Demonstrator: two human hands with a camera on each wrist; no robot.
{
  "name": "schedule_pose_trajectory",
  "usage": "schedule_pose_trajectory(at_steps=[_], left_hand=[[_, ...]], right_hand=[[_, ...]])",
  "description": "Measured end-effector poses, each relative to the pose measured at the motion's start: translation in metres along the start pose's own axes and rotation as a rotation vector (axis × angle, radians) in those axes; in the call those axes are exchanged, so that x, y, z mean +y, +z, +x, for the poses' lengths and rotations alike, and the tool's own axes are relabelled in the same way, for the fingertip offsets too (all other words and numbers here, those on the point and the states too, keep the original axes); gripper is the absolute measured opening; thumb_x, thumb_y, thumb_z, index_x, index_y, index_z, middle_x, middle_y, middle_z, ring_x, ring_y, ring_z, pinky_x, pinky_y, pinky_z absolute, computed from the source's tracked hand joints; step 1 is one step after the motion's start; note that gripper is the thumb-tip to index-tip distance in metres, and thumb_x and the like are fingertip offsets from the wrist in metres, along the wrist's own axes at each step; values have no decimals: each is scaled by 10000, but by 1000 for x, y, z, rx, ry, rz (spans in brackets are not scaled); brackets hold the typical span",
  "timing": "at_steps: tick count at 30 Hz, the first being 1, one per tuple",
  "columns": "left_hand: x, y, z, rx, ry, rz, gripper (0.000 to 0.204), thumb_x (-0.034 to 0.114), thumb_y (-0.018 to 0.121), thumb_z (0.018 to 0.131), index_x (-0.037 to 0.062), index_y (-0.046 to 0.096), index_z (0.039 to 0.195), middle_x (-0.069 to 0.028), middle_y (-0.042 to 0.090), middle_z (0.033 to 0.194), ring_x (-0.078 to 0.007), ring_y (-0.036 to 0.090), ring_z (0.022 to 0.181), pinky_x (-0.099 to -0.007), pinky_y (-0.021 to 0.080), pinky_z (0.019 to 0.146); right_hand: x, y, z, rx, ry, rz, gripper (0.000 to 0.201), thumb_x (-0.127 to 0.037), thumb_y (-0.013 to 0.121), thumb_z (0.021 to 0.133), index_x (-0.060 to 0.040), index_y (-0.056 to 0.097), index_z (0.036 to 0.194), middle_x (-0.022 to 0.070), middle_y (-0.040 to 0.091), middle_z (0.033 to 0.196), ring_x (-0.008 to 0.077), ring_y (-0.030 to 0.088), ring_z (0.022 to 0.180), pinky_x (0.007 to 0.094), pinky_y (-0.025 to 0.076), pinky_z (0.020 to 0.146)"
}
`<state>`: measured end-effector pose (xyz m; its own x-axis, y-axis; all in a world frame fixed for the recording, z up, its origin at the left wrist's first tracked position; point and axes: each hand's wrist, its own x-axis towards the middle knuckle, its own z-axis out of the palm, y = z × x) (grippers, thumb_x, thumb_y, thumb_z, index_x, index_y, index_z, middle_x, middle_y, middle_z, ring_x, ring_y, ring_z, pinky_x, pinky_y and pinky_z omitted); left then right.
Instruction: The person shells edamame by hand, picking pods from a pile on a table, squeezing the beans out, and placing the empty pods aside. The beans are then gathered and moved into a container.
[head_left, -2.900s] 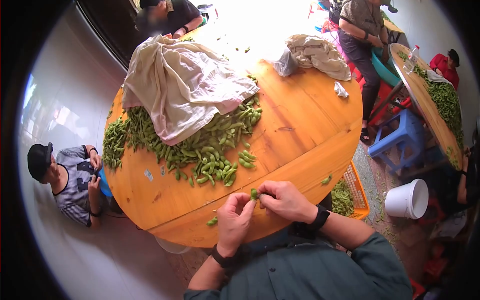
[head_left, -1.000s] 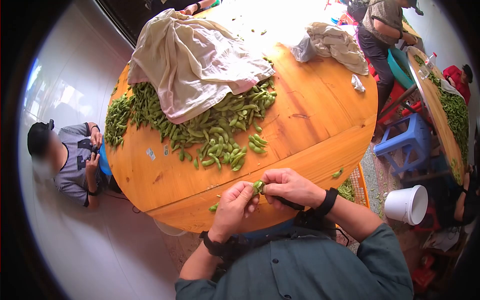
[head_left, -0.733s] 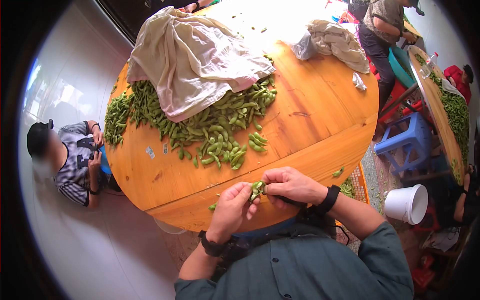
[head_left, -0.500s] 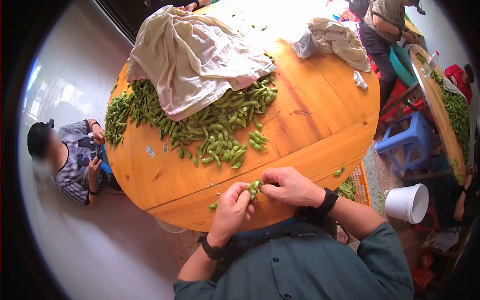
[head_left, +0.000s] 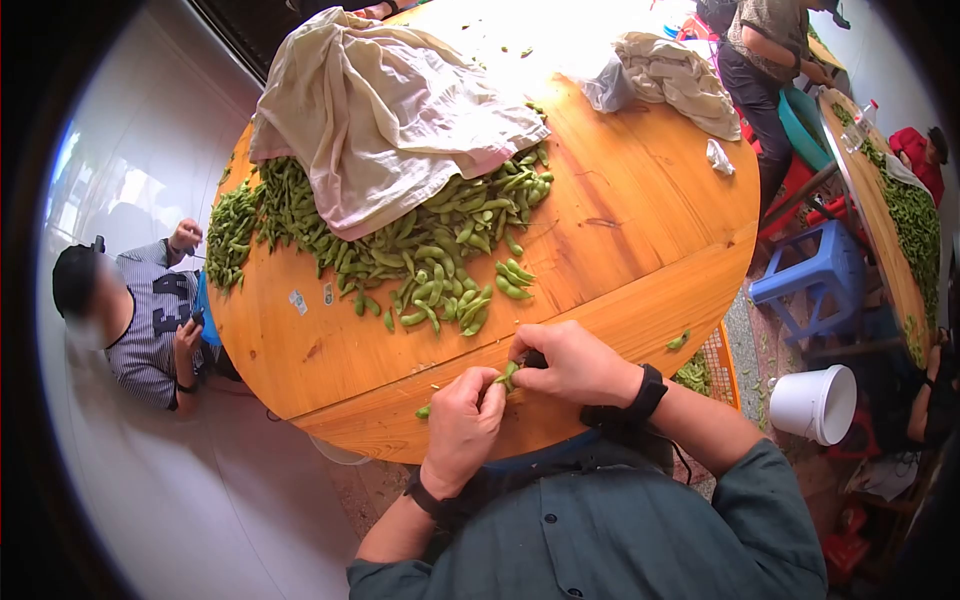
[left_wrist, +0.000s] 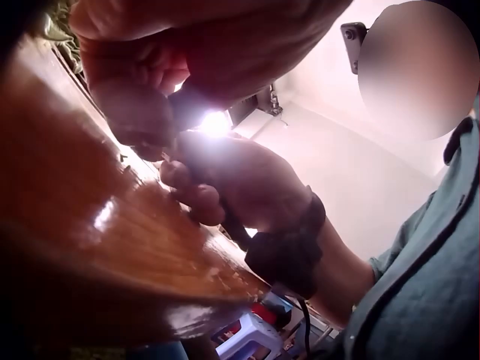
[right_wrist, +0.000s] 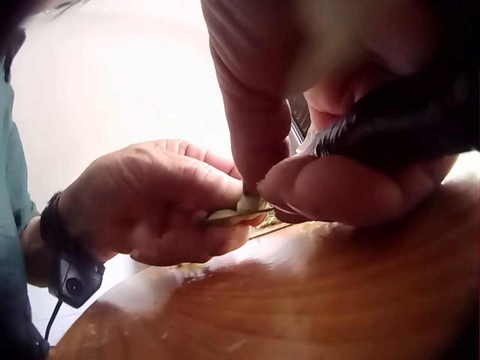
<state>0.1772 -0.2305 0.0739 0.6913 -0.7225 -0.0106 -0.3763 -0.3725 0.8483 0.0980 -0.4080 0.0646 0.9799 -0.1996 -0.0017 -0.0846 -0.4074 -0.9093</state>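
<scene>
Above the table's near edge, the left hand pinches a green pod between thumb and fingers. The right hand meets it from the right, its thumb and forefinger on the pod's other end. A black object shows among the right hand's fingers; in the right wrist view this black thing lies along the curled fingers. That view also has the pod between the fingertips of both hands. Dark and blurred, the left wrist view shows the hands close together, the pod unclear.
A pile of pods lies partly under a cloth on the round table. One small pod lies left of the left hand. A crate, white bucket and blue stool stand at right. Other people sit or stand around.
The right hand has turned and its fingers lie further over the pod, with the black object now showing. The pod looks less spread open. The seated person at left has raised a hand.
</scene>
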Motion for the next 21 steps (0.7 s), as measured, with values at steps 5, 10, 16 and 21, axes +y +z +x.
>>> schedule_pose_trajectory(at_steps=[5,10,16,21], left_hand=[[1,-1,1,-2,49,26,63,26,644,856,-5,641,911,-164,660,796,-327,641,687,-377,507,625],[0,-4,0,38,205,241,92,23,645,837,5,649,928,-168,657,818,-347,642,716,-396,513,637],[-5,-2,2,80,142,94,127,21,647,822,19,653,949,-155,621,795,-357,625,703,-417,504,618],[3,-3,2,63,261,248,138,9,640,813,31,657,949,-143,607,778,-351,616,688,-410,500,602]], right_hand=[[-4,3,1,-24,-4,-122,175,-146,652,806,2,624,896,214,665,783,390,668,760,451,536,685],[-10,13,-1,3,36,-380,158,-161,607,820,-13,590,872,225,654,741,412,661,744,506,527,674],[-11,11,-2,6,-77,-322,137,-142,590,834,-10,560,857,218,644,735,420,655,734,520,512,638],[-6,12,-3,0,-123,-382,121,-126,582,835,-9,554,844,212,645,744,413,655,730,506,516,627]])
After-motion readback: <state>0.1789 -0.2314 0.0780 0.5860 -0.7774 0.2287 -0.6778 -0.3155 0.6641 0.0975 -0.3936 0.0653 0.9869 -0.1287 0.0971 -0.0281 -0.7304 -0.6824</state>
